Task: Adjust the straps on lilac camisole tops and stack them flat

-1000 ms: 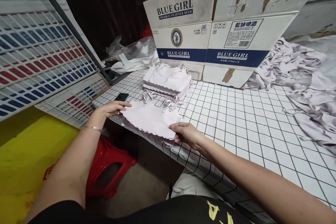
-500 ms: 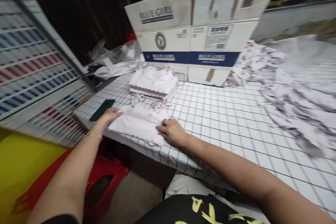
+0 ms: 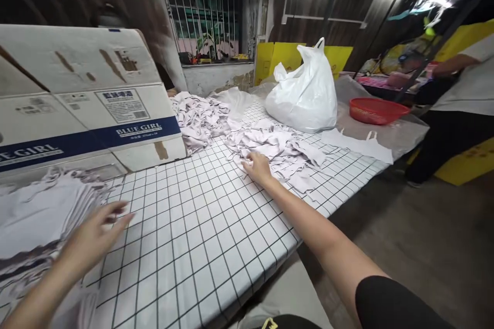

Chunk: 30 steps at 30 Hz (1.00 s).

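My right hand [image 3: 258, 166] reaches out to a loose pile of pale fabric pieces [image 3: 278, 150] on the checked table [image 3: 200, 226]. Its fingers curl onto the nearest piece at the pile's edge. My left hand [image 3: 96, 234] hovers over the table at the lower left, fingers spread and holding nothing. Beside it lies a stack of folded pale fabric [image 3: 34, 216], blurred by motion.
A Blue Girl cardboard box [image 3: 88, 113] stands at the table's left back. More fabric [image 3: 196, 115] is heaped behind it. A full white plastic bag [image 3: 304, 95] and a red basin [image 3: 376, 109] sit at the far end. Another person [image 3: 455, 97] stands at the right.
My view has swung to the right. My right hand left the folded stack and reached out to the loose pile. My left hand lifted off the folded piece.
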{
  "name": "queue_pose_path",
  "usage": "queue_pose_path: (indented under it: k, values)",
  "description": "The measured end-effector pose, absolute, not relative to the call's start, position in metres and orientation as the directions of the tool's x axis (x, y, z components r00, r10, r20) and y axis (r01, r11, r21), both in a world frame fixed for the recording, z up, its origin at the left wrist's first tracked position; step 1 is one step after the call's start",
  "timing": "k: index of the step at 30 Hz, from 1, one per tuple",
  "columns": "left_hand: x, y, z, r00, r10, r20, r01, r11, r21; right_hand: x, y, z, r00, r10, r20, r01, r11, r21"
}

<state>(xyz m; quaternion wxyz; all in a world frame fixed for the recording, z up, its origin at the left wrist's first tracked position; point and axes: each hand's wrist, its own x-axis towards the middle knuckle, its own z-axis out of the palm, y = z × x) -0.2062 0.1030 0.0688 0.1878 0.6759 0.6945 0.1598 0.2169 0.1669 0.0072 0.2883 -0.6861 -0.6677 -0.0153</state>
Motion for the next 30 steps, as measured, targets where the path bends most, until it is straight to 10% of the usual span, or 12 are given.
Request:
queue_pose_path:
  k: [9,21,26,30]
  values:
    - [0.065,0.201,0.051,0.522,0.839,0.154,0.523,-0.457,0.72,0.388,0.223,0.036,0.227,0.919,0.321,0.945,-0.129,-0.299]
    - [0.238,0.215,0.049,0.552,0.819,0.157,0.429,-0.44,0.789,0.406,0.208,0.089,-0.14,0.958,0.248,0.901,0.227,-0.37]
    - [0.178,0.243,0.122,0.738,0.672,0.064,0.24,-0.349,0.906,0.398,0.204,0.17,-0.101,0.928,0.359,0.237,0.373,-0.897]
    - [0.086,0.232,0.177,0.825,0.563,0.054,0.072,-0.2,0.977,0.359,0.183,0.221,-0.049,0.971,0.233,-0.157,0.223,-0.962]
